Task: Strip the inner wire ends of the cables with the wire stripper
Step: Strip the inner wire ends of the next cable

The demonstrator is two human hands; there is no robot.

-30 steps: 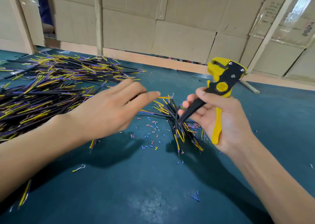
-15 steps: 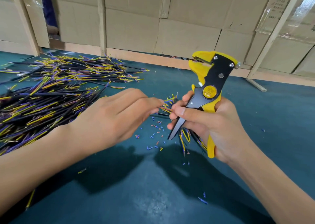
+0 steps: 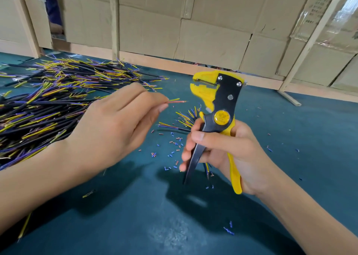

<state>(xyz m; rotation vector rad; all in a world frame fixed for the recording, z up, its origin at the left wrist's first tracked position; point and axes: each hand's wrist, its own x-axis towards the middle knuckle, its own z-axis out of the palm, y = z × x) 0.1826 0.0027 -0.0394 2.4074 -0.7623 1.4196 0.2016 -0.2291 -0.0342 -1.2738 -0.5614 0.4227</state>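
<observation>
My left hand (image 3: 114, 126) pinches a cable whose thin coloured inner wire ends (image 3: 177, 101) stick out to the right of my fingertips. The rest of that cable is hidden under my hand. My right hand (image 3: 228, 154) grips the yellow and black wire stripper (image 3: 219, 107) upright, its handles spread and its yellow jaws facing left. The wire tips lie a short way left of the jaws and do not touch them.
A big heap of black cables (image 3: 48, 103) with yellow and purple ends covers the left of the teal table (image 3: 310, 138). A smaller bunch of cables (image 3: 186, 119) lies behind my right hand. Bits of cut insulation (image 3: 174, 142) are scattered between my hands. Cardboard boxes (image 3: 193, 31) line the far edge.
My left hand has picked up a cable from the table and lifted its ends toward the stripper. My right hand has turned the stripper upright and brought it closer.
</observation>
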